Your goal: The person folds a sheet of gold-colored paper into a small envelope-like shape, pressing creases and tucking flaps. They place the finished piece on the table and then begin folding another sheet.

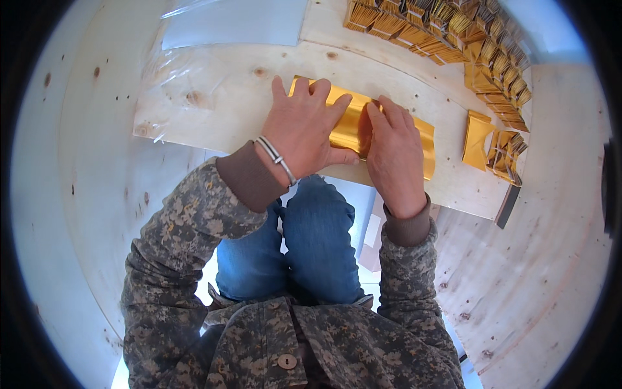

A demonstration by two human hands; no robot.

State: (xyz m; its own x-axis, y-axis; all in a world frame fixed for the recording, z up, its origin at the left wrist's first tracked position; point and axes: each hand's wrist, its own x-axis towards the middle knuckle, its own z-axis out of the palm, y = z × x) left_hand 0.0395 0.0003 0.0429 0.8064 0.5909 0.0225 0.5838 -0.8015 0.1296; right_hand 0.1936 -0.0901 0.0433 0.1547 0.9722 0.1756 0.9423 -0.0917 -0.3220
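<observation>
A shiny gold sheet of foil paper [350,126] lies in front of me near the front edge of the wooden table, and part of it curves up between my hands. My left hand [306,123] rests on its left part with the fingers spread, the thumb by the near edge. On the right part, my right hand [397,149] has its fingers bent and close together on the raised fold of the foil paper. My hands hide much of the sheet, so its full outline does not show.
Bundles of folded gold paper [447,29] line the back right of the table in rows. A flat gold folded piece [477,139] and another bundle [505,154] lie at the right end. Clear plastic film [175,84] and a whitish sheet [234,23] are at the left.
</observation>
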